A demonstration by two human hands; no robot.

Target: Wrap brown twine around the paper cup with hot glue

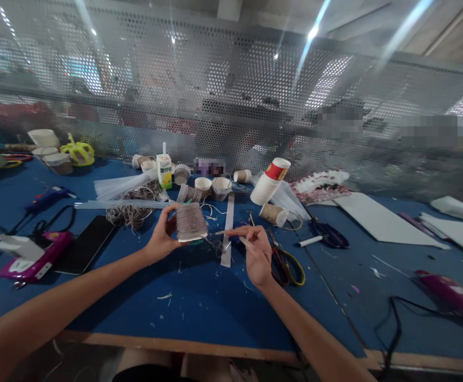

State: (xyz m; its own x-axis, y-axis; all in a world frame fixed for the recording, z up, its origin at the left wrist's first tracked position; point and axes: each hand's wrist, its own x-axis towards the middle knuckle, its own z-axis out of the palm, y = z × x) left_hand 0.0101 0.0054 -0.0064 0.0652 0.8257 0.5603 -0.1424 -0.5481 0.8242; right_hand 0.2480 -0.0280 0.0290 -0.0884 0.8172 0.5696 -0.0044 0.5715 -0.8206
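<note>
Head: my left hand (pixel 162 241) grips the cord-wrapped cup (pixel 191 223) above the desk (pixel 143 307), likely steadying it for access; right hand (pixel 258 255) has fingers bent beside it, can't tell if pinching cord; yellow-handled scissors (pixel 303 277) sit within reach.

"Showing what, up front?"

"Baring the left hand (pixel 162 237) and the right hand (pixel 258 254) alike, both tapering into slim fingers (pixel 238 231)"

"And above those?"

"Going bare again, through the left wrist (pixel 146 257) and the right wrist (pixel 266 284), then broadening smoothly along the left forearm (pixel 92 289) and the right forearm (pixel 300 321)"

"Wearing any cloth, then?"

"Wearing a black garment (pixel 147 374), low and near the middle, looking plain and curving softly along the top, but being too cropped and shadowed for telling shirt from shorts"

"Showing anything beside the black?"

"Showing parts of the legs (pixel 203 366), uncovered there, blurring into dimness"
</note>
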